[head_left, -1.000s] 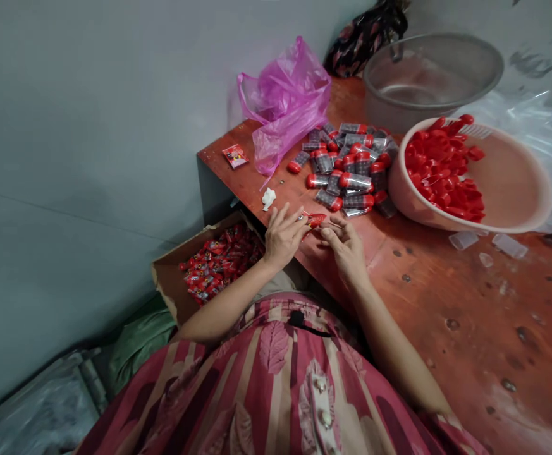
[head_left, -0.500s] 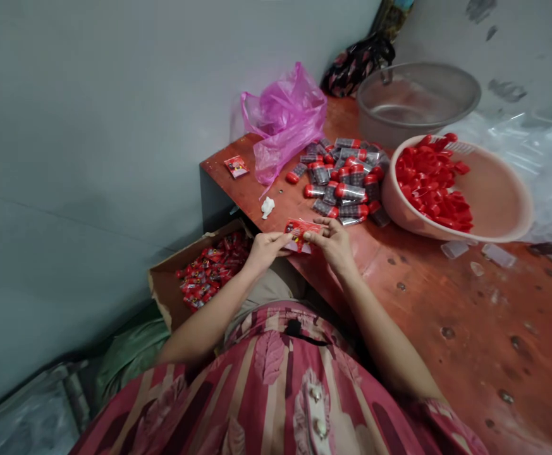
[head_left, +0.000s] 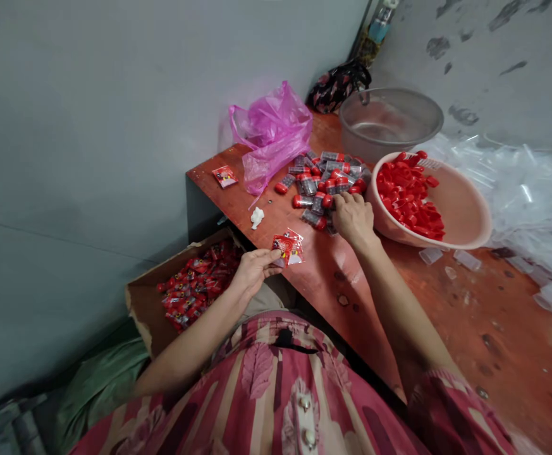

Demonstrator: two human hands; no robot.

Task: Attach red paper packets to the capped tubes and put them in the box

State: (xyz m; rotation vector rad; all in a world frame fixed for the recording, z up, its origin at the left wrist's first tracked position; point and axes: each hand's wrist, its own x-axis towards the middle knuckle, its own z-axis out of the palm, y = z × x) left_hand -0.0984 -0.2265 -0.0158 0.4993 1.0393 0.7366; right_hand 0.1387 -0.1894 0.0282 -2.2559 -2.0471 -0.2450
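Observation:
My left hand (head_left: 255, 270) pinches red printed plastic packets (head_left: 287, 248) between thumb and fingers at the table's near edge. They appear to be more than one, overlapping and fanned out. My right hand (head_left: 353, 218) is over the near right side of a pile of clear tubes with red caps (head_left: 308, 184), dark contents showing through their walls. Its fingers curl down among the tubes, and their tips are partly hidden, so I cannot make out what they grip. Another red packet (head_left: 224, 176) lies flat near the table's left corner.
Beside the pile stands a pink basin (head_left: 470, 189) with red plastic pieces (head_left: 411, 199); behind it is a grey basin (head_left: 392, 144). A pink bag (head_left: 276, 120) and white scrap (head_left: 257, 218) lie leftward. Clear plastic pieces (head_left: 527, 196) cover the right. A carton (head_left: 138, 297) below holds red packets.
My right hand has let go of the packets and moved right to the tube pile. My left hand keeps the packets. The head view has shifted slightly.

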